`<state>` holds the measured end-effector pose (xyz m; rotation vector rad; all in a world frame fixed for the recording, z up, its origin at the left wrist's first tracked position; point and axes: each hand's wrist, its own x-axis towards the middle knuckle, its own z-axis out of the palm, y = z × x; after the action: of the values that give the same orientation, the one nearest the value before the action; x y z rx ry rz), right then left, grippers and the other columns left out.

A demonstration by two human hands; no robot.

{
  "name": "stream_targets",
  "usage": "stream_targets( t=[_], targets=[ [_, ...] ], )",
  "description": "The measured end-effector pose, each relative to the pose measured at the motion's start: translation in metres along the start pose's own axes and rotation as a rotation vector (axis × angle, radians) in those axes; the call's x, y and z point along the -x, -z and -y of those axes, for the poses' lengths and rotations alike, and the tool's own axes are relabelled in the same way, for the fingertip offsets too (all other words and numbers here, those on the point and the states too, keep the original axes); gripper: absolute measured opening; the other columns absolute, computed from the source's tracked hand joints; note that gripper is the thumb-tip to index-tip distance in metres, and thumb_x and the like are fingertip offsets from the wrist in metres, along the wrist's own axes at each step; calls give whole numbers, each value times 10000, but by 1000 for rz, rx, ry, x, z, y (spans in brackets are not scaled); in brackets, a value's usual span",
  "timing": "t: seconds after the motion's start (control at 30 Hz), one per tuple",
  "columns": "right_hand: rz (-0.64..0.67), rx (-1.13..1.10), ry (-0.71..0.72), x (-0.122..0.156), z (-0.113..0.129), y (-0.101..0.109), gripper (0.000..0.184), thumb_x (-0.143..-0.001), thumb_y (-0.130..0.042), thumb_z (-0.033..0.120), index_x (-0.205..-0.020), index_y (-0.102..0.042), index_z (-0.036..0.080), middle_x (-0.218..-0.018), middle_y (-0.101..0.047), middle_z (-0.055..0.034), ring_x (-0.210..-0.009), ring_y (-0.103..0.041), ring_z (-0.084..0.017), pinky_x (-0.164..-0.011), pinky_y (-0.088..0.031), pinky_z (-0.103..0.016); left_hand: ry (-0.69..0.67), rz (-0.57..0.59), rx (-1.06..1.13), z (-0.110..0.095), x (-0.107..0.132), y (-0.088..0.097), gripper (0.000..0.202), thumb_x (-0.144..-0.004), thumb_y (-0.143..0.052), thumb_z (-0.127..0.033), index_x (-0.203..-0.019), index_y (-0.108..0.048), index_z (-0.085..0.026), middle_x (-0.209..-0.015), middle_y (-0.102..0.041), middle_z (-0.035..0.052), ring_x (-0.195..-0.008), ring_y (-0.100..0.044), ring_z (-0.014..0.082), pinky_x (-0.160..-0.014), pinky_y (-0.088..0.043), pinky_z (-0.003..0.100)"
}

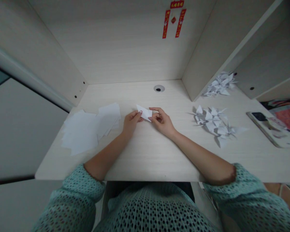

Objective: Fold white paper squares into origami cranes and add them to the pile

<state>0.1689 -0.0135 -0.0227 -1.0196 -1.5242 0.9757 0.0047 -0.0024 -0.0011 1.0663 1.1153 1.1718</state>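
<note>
Desk (145, 158): pale wood, filling mid-frame; its bare centre served as the working surface.
Sheet stack (87, 127): loose white paper, left of centre, within the left hand's reach.
Folded cranes (214, 122): finished pieces heaped right of centre, clear of the hands.
Left hand (131, 122) and right hand (162, 121): fingertips pinched narrow on the folded paper (145, 112), held at frame centre, likely to press a crease.

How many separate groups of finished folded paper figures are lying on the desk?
2. One pile of folded figures lies right of the right hand; a second pile sits farther back right, beside the partition. Single figures overlap, uncountable.
</note>
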Motion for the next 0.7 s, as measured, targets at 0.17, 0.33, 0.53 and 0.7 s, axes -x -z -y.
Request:
stream_targets(
  t=[0.17, 0.33, 0.53, 0.7],
  targets=[
    [76, -94, 39, -1, -3, 3, 457, -815, -616, 324, -1244, -495, 225, -739, -600, 9, -652, -530, -125, -627, -421, -255, -11, -31, 32, 4, -3, -2, 301, -680, -695, -433, -806, -703, -160, -818, -705, 39, -731, -635, 148, -742, -516, 272],
    [143, -142, 85, -3, -8, 5, 601, -843, -563, 316, -1395, -332, 263, -837, -596, -11, -744, -562, -142, -719, -456, -285, 22, -71, 88, 5, -8, -1, 319, -695, -688, -416, -873, -684, -151, -863, -712, 60, -738, -656, 154, -747, -523, 289],
    [8, 171, 200, 1, 6, 3, 439, -894, -485, 299, -1329, -432, 283, -1066, -579, -65, -817, -564, -160, -775, -480, -327, -115, -52, 14, 6, -8, -4, 321, -730, -659, -420, -927, -640, -166, -822, -714, 36, -676, -671, 151, -710, -530, 280],
    [32, 439, 353, 5, 14, 0, 425, -858, -574, 306, -1277, -526, 250, -1116, -566, -106, -1024, -548, -219, -881, -474, -371, -145, -23, 11, 6, -6, -8, 334, -730, -657, -430, -939, -613, -173, -748, -695, 11, -631, -662, 146, -675, -523, 261]
  ],
)
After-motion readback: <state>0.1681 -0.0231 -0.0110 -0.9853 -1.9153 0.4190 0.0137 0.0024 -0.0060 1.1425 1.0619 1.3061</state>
